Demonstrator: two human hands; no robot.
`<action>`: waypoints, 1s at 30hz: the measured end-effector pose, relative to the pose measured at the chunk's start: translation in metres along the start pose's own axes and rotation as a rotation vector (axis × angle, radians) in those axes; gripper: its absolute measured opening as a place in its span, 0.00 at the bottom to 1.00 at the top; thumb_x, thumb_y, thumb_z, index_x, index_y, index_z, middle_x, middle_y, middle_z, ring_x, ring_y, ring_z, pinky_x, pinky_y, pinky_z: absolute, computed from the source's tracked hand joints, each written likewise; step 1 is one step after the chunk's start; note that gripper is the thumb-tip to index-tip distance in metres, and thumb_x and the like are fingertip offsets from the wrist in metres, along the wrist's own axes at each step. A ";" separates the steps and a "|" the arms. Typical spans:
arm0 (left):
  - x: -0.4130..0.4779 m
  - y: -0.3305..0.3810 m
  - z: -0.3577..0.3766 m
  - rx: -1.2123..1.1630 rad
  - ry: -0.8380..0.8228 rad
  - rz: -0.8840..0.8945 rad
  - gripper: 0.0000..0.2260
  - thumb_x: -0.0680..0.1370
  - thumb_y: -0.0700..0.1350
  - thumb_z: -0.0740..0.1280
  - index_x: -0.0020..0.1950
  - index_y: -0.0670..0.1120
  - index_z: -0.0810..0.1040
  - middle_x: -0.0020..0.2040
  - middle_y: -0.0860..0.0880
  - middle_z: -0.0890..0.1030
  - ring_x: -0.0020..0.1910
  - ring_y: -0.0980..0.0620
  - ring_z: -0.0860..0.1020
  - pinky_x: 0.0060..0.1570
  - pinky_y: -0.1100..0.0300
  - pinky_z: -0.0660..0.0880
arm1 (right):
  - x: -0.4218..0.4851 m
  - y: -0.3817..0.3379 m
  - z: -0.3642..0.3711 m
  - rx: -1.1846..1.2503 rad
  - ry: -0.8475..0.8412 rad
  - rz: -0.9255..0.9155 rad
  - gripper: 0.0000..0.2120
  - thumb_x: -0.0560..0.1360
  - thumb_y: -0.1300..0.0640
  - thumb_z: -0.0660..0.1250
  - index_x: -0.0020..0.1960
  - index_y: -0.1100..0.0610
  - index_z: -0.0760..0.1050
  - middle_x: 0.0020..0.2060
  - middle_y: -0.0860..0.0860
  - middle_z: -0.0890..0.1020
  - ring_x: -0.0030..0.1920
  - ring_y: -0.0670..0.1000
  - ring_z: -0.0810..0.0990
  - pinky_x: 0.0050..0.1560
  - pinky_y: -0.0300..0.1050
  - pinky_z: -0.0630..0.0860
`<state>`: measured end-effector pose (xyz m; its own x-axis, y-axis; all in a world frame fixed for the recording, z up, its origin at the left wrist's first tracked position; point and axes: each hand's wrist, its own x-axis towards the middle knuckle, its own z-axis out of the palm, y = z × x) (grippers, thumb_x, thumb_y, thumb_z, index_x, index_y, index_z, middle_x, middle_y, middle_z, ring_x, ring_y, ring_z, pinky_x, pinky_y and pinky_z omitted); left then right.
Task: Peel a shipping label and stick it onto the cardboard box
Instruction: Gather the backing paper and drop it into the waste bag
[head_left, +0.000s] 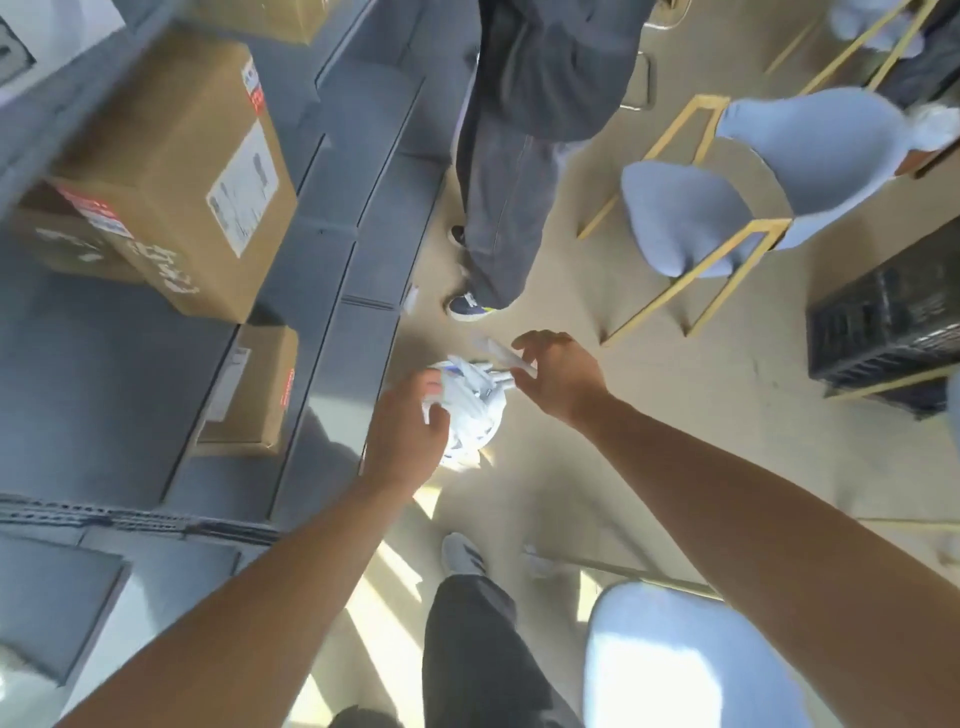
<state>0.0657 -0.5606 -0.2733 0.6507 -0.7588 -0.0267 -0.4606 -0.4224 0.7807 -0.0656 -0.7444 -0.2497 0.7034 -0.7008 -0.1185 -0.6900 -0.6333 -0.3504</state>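
The left hand (410, 426) holds a crumpled white label bundle (475, 410) over the floor while the right hand (558, 379) pinches one strip, well apart from the cardboard box (171, 176), so the sticky label may fold onto itself.

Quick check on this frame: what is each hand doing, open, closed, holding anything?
Left hand: closed on a wad of white label paper.
Right hand: fingers pinching a white strip off that wad.
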 end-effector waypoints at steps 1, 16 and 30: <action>-0.002 -0.014 0.009 0.002 -0.010 -0.017 0.16 0.74 0.41 0.64 0.62 0.46 0.79 0.56 0.48 0.86 0.54 0.43 0.83 0.57 0.53 0.76 | 0.004 0.006 0.016 0.001 -0.014 0.009 0.18 0.76 0.51 0.68 0.65 0.50 0.77 0.57 0.49 0.84 0.60 0.56 0.79 0.53 0.50 0.79; -0.003 -0.252 0.131 -0.039 -0.035 -0.307 0.14 0.82 0.38 0.64 0.67 0.47 0.78 0.61 0.46 0.83 0.59 0.50 0.80 0.57 0.64 0.69 | 0.063 0.075 0.298 0.056 -0.178 0.097 0.17 0.78 0.48 0.66 0.66 0.50 0.77 0.55 0.49 0.85 0.61 0.55 0.80 0.55 0.52 0.79; 0.004 -0.380 0.205 -0.056 0.018 -0.353 0.14 0.85 0.47 0.59 0.71 0.49 0.74 0.65 0.51 0.81 0.65 0.53 0.77 0.63 0.60 0.70 | 0.146 0.079 0.464 -0.174 -0.069 -0.082 0.22 0.77 0.44 0.67 0.67 0.54 0.74 0.53 0.54 0.84 0.56 0.60 0.80 0.50 0.52 0.79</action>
<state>0.1192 -0.5048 -0.6979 0.7747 -0.5618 -0.2902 -0.1718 -0.6286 0.7585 0.0619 -0.7450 -0.7256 0.7645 -0.6242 -0.1612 -0.6446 -0.7388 -0.1966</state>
